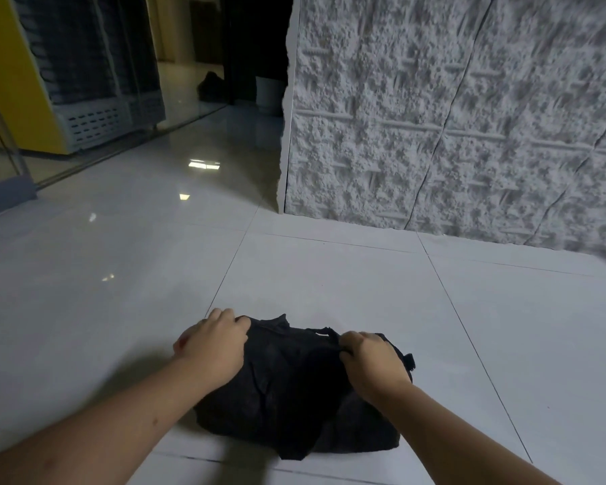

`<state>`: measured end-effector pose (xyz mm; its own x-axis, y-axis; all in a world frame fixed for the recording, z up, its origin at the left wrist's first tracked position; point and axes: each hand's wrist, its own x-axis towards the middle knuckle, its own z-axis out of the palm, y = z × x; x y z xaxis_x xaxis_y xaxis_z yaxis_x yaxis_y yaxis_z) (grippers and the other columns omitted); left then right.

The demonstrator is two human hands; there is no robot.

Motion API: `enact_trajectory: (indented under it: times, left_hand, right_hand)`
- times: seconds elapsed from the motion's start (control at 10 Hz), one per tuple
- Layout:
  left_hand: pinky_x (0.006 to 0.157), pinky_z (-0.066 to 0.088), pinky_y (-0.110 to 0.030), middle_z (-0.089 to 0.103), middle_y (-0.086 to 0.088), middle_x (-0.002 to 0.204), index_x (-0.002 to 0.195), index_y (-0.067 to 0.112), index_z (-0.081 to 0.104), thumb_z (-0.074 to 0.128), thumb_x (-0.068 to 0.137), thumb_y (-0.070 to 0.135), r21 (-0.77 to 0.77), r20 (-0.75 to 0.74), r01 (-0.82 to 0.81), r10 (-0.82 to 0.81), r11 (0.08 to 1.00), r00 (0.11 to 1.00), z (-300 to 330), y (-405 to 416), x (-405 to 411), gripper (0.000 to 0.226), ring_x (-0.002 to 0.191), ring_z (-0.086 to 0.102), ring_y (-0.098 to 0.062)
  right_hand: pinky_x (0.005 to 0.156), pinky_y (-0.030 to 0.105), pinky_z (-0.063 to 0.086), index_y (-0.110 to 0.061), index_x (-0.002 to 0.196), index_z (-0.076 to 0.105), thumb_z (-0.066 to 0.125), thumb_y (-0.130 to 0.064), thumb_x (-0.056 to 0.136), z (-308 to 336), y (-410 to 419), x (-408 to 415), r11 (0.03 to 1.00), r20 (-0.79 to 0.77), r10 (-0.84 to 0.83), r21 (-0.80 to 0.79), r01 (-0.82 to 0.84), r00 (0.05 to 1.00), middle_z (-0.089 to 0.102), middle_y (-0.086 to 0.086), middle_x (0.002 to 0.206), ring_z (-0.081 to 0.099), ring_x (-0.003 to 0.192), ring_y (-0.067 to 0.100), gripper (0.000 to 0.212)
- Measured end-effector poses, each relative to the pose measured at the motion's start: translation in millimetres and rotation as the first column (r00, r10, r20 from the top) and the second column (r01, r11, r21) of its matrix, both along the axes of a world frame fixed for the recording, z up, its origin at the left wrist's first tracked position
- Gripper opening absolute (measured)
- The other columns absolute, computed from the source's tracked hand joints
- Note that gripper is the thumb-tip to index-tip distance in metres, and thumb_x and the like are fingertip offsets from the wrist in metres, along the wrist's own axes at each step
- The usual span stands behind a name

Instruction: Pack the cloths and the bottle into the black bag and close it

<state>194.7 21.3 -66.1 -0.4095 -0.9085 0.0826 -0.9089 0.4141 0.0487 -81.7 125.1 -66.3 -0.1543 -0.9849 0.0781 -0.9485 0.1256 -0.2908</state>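
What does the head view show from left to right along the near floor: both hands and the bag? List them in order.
left hand → black bag → right hand

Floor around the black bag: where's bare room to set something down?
Bare tile lies between the black bag and the textured wall panel, and left of the left hand toward the yellow cabinet. Right of the right hand is bare too. Crowded only at the bag, both hands gripping it.
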Motion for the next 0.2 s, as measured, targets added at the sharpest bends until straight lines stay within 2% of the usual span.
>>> enact_trajectory:
  times: [0.1, 0.2]
  left_hand:
    - [0.075, 0.051, -0.037, 0.052, 0.007, 0.09, 0.093, 0.027, 0.053, 0.036, 0.102, 0.041, 0.022, -0.077, 0.015, -0.013, 1.0, 0.997, 19, 13, -15, 0.024, 0.092, 0.056, -0.017]
    - [0.061, 0.043, -0.033, 0.056, 0.007, 0.074, 0.079, 0.022, 0.052, 0.04, 0.102, 0.045, 0.117, -0.344, -0.012, 0.052, 0.993, 0.937, 41, 18, -33, 0.034, 0.069, 0.055, -0.014]
  right_hand:
    - [0.062, 0.033, 0.047, -0.029, 0.08, 0.056, 0.048, -0.028, 0.093, 20, 0, 1, 0.999, 0.133, -0.039, 0.02, 0.037, 0.99, 0.062, -0.008, 0.077, 0.059, 0.073, 0.019, 0.015]
    - [0.072, 0.028, 0.056, -0.031, 0.099, 0.069, 0.06, -0.037, 0.096, 42, -9, 2, 0.991, 0.421, -0.097, -0.047, 0.129, 0.902, 0.073, -0.01, 0.078, 0.069, 0.075, 0.008, 0.011]
